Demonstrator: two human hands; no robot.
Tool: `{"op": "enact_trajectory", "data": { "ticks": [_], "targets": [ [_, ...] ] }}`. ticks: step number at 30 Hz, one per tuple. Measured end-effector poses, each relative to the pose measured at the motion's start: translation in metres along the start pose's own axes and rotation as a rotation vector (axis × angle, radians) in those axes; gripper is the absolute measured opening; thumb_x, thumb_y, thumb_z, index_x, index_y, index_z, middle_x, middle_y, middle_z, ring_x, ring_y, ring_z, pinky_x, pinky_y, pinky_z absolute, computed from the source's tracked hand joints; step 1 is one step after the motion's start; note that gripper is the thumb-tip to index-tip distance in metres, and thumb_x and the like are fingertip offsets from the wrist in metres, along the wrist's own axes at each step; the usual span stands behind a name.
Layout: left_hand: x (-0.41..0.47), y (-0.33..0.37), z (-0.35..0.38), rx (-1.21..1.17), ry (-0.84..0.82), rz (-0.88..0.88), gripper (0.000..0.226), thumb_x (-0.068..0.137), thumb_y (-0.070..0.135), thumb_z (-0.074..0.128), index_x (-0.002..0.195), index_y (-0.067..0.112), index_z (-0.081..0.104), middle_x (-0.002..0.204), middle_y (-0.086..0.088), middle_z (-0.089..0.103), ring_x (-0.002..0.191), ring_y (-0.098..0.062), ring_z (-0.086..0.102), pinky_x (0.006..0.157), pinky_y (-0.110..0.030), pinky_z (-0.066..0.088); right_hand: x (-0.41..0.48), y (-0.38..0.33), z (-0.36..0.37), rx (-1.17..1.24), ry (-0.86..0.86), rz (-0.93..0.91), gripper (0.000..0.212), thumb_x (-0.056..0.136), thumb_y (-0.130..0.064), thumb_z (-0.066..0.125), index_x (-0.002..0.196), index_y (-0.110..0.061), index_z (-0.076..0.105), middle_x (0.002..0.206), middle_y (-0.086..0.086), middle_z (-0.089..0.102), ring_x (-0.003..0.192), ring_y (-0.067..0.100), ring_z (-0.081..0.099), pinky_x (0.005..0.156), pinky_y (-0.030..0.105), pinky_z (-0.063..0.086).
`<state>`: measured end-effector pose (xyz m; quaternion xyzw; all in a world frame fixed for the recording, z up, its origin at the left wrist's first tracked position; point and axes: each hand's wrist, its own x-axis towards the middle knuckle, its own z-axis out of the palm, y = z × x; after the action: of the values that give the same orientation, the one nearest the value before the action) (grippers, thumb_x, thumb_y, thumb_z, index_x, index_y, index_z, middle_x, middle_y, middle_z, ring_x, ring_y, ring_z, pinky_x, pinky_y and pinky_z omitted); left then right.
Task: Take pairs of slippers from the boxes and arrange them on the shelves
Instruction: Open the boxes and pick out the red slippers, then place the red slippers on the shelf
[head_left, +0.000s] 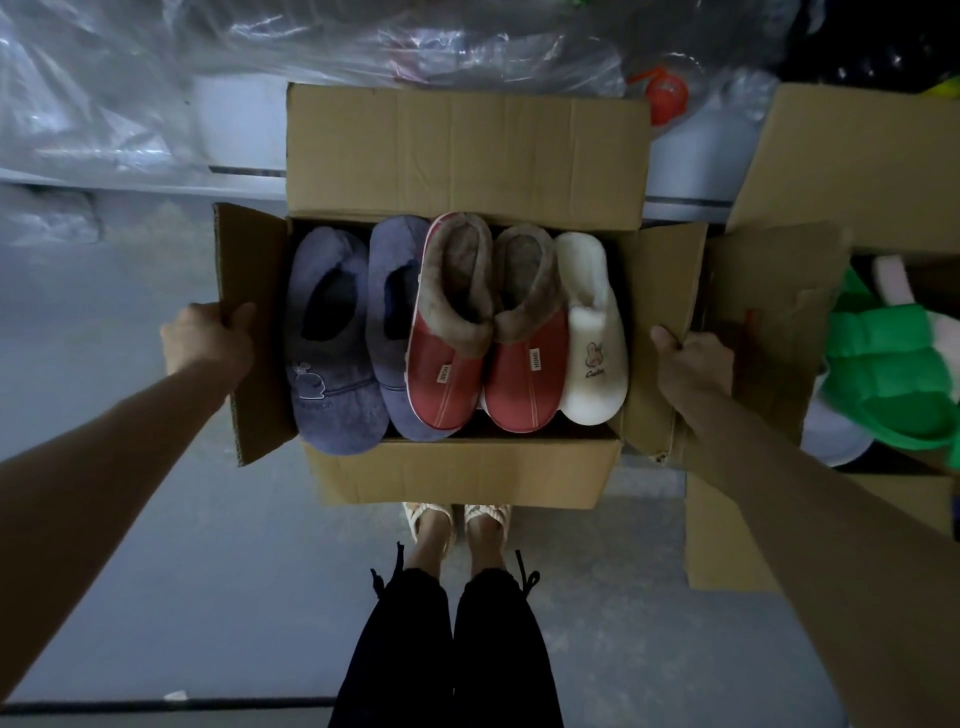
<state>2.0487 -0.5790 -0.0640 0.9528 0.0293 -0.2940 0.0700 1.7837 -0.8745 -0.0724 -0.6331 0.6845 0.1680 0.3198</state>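
The slippers sit in a row in the open cardboard box (457, 473) on the floor, toes toward me: a blue-grey plush pair (332, 358) on the left, a red pair with brown fur collars (524, 364) in the middle, and a single white fleece slipper (592, 338) against the right wall. I can't see its mate.

My left hand (208, 338) is curled round the edge of the left flap (249, 322), thumb on its inner face. My right hand (691, 364) grips the right flap (670, 291) the same way. I judge both flaps are spread to keep the mouth open, or to shift the box.

No pair is out yet.

A second box (841, 166) stands at the right, with a green quilted slipper (888, 374) inside. Clear plastic sheeting (208, 78) covers whatever lies beyond. I can't pick out the shelves.
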Motion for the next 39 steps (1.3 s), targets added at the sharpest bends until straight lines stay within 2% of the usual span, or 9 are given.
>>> {"op": "enact_trajectory", "data": {
  "ticks": [7,12,15,19,24,29,32,36,39],
  "targets": [
    [0.005,-0.007,0.000,-0.008,-0.001,-0.032,0.040,0.097,0.029,0.047,0.106,-0.008,0.061,0.101,-0.033,0.060,0.096,-0.046,0.057,0.078,-0.047,0.047,-0.004,0.001,0.005,-0.021,-0.014,-0.029,0.039,0.096,-0.036,0.050,0.066,-0.012,0.044,0.080,0.008,0.050,0.081,0.024,0.051,0.070,0.030,0.037],
    [0.009,-0.008,-0.006,-0.034,-0.023,-0.053,0.033,0.096,0.021,0.048,0.117,-0.003,0.059,0.111,-0.030,0.060,0.104,-0.045,0.055,0.087,-0.049,0.047,-0.006,-0.003,0.002,-0.105,0.001,-0.099,0.024,0.095,-0.030,0.053,0.080,-0.012,0.053,0.090,0.011,0.059,0.091,0.030,0.060,0.073,0.035,0.047],
    [0.007,-0.009,-0.011,-0.042,0.008,-0.050,0.034,0.094,0.012,0.050,0.126,0.002,0.054,0.122,-0.026,0.057,0.112,-0.044,0.053,0.094,-0.050,0.046,-0.012,-0.005,-0.001,-0.181,0.033,-0.157,0.022,0.094,-0.024,0.056,0.104,-0.005,0.058,0.109,0.016,0.063,0.103,0.034,0.060,0.082,0.041,0.050],
    [-0.003,-0.006,-0.020,-0.032,0.055,-0.015,0.048,0.087,0.006,0.052,0.134,0.010,0.045,0.128,-0.024,0.053,0.118,-0.044,0.049,0.098,-0.051,0.043,-0.026,-0.014,-0.012,-0.189,0.040,-0.231,0.042,0.089,-0.021,0.062,0.127,-0.010,0.049,0.121,0.014,0.061,0.114,0.033,0.055,0.088,0.041,0.048],
    [-0.029,0.023,-0.030,0.009,0.024,0.202,0.059,0.081,0.014,0.064,0.136,0.009,0.041,0.133,-0.024,0.043,0.123,-0.041,0.041,0.100,-0.047,0.037,-0.052,-0.043,-0.028,-0.288,0.028,-0.404,0.061,0.089,-0.026,0.063,0.141,-0.012,0.035,0.144,0.010,0.037,0.131,0.030,0.036,0.098,0.041,0.040],
    [-0.050,0.063,-0.015,0.022,-0.234,0.551,0.054,0.079,0.017,0.071,0.128,0.005,0.052,0.125,-0.020,0.053,0.115,-0.038,0.051,0.091,-0.038,0.040,-0.060,-0.075,-0.012,-0.228,-0.158,-0.595,0.057,0.086,-0.026,0.067,0.137,-0.013,0.044,0.141,0.005,0.043,0.131,0.024,0.038,0.100,0.034,0.036],
    [-0.056,0.082,0.004,0.085,-0.324,0.741,0.050,0.081,0.024,0.069,0.127,0.011,0.054,0.124,-0.013,0.058,0.115,-0.031,0.052,0.092,-0.035,0.041,-0.053,-0.083,0.012,-0.327,-0.250,-0.697,0.066,0.080,-0.029,0.072,0.138,-0.015,0.044,0.145,0.004,0.042,0.136,0.024,0.032,0.106,0.037,0.033],
    [-0.048,0.091,0.035,0.219,-0.465,0.850,0.070,0.077,0.034,0.071,0.139,0.016,0.041,0.143,-0.005,0.041,0.137,-0.024,0.031,0.108,-0.038,0.032,-0.041,-0.085,0.040,-0.508,-0.316,-0.820,0.077,0.075,-0.035,0.075,0.142,-0.019,0.040,0.149,0.002,0.038,0.141,0.024,0.024,0.111,0.038,0.025],
    [-0.040,0.091,0.054,0.357,-0.493,0.933,0.055,0.078,0.034,0.068,0.128,0.018,0.052,0.140,0.001,0.044,0.143,-0.019,0.017,0.107,-0.041,0.032,-0.032,-0.079,0.058,-0.621,-0.357,-0.842,0.078,0.073,-0.037,0.076,0.141,-0.022,0.041,0.149,-0.002,0.038,0.144,0.023,0.017,0.114,0.043,0.017]
  ]
}}
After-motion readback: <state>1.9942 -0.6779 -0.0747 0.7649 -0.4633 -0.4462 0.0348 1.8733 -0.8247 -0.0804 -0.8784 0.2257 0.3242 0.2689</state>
